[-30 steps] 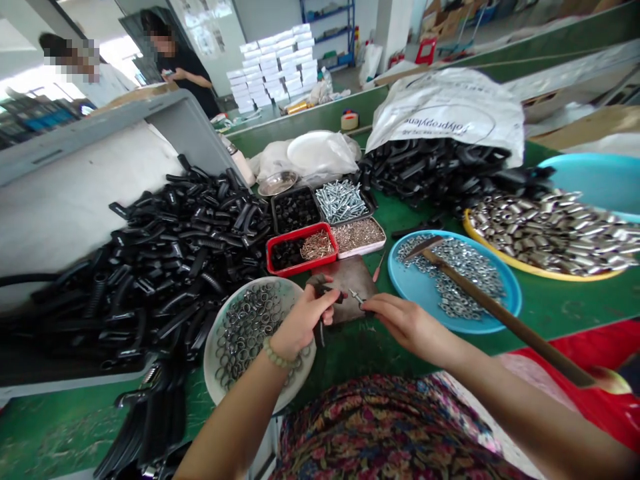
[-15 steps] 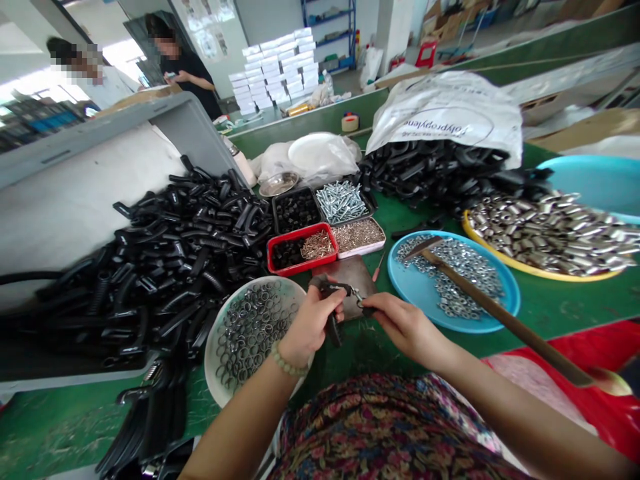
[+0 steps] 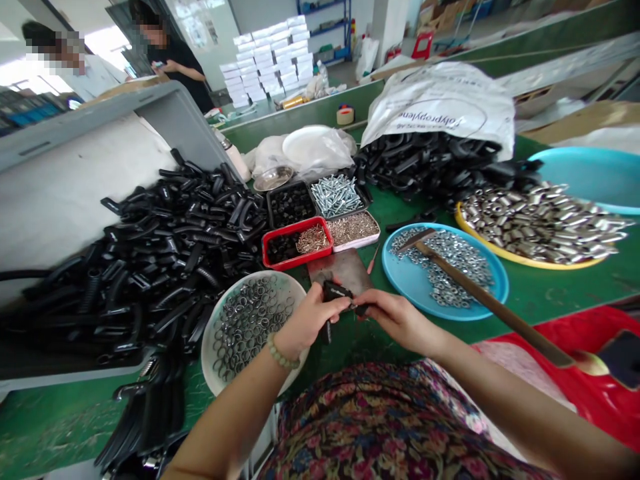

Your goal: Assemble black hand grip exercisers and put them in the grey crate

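So the person's got a black part [image 3: 336, 291] held up just over the near edge of the green table [image 3: 550, 293], right above a dark metal plate [image 3: 343, 267]. The left hand [image 3: 305, 323] is wrapped snug around it. The right hand [image 3: 400, 320] comes in from the other side with thumb and forefinger in a tight pinch on a small piece [image 3: 361, 309] at the part's end. It's too tiny to tell what that piece is, tbh.

Looks like the fitting step, mating the little bit to the end of the part. Whatever follows would need both kept lined up and the left-hand grip steady.

Containers, going outward:
- white bowl [image 3: 206, 347] just left of the hands, full of metal rings [image 3: 250, 320]
- red tray [image 3: 295, 262] behind the plate, with black bits and coppery pins [image 3: 311, 239]
- black tray [image 3: 270, 208] of dark caps, next to a tray of screws [image 3: 335, 195]
- pale tray [image 3: 373, 241] of small brownish pieces
- blue plate [image 3: 400, 287] with nuts, and a hammer [image 3: 490, 307] lying across it
- yellow plate [image 3: 500, 257] piled with metal sleeves [image 3: 540, 220]

There's also a big heap of black handles [image 3: 165, 247] on the left, and more spilling out of a white sack [image 3: 440, 113] at the back.
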### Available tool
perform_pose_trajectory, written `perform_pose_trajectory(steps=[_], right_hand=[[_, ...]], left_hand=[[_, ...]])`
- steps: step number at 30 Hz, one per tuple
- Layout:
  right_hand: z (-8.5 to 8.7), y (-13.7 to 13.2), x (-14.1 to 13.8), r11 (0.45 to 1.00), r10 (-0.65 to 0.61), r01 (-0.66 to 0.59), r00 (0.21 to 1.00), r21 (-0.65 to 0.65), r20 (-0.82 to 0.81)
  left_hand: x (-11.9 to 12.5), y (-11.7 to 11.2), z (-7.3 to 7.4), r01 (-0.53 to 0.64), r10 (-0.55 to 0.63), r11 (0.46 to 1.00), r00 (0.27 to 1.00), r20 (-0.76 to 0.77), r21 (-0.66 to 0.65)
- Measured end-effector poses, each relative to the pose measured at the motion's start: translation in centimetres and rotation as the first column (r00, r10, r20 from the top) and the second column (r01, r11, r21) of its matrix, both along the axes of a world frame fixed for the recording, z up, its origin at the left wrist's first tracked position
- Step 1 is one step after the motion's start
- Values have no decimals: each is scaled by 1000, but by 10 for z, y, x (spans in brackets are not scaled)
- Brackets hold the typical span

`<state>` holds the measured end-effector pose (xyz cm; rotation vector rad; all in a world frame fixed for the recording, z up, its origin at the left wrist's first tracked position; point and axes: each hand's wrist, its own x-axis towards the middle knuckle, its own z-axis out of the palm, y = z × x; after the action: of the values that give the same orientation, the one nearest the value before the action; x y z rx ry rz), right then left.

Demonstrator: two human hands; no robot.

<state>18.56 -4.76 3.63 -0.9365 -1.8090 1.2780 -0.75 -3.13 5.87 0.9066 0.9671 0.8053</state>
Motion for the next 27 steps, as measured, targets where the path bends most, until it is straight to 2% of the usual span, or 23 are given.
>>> perform_pose_trajectory(steps=[1, 3, 6, 8, 11, 14, 19, 22, 24, 27], right_hand=[[2, 3, 3, 999, 40, -39, 999, -30, 3], [5, 8, 4, 984, 66, -83, 992, -160, -110], [5, 13, 2, 922, 37, -167, 936, -349, -351], [5, 14, -1, 892, 24, -211, 904, -399, -426], [5, 11, -2, 904, -24, -164, 902, -394, -431], [4, 7, -3, 925, -81, -84, 908, -370, -410], [5, 3, -7, 913, -122, -75, 887, -400, -445], [7, 1, -11, 920, -143, -34, 899, -390, -415], [9, 0, -13, 919, -148, -25, 903, -394, -403], [9, 1, -17, 884, -172, -65, 875, -463, -452]], left_hand=[[-3, 0, 0, 35, -34, 999, 999, -33, 16], [-6, -2, 1, 67, -61, 996, 994, -87, 66], [-5, -5, 0, 75, -58, 988, 991, -123, 138], [-2, -6, -3, 57, -35, 985, 991, -132, 163], [2, -7, -8, -4, 30, 982, 991, -132, 189], [3, -6, -6, -1, 26, 976, 993, -111, 218], [5, -8, -3, -29, 46, 971, 997, -67, 237], [7, -11, -7, -104, 110, 973, 994, -17, 205], [7, -11, -10, -115, 116, 975, 993, 6, 189], [6, -11, -12, -91, 90, 980, 996, 13, 178]])
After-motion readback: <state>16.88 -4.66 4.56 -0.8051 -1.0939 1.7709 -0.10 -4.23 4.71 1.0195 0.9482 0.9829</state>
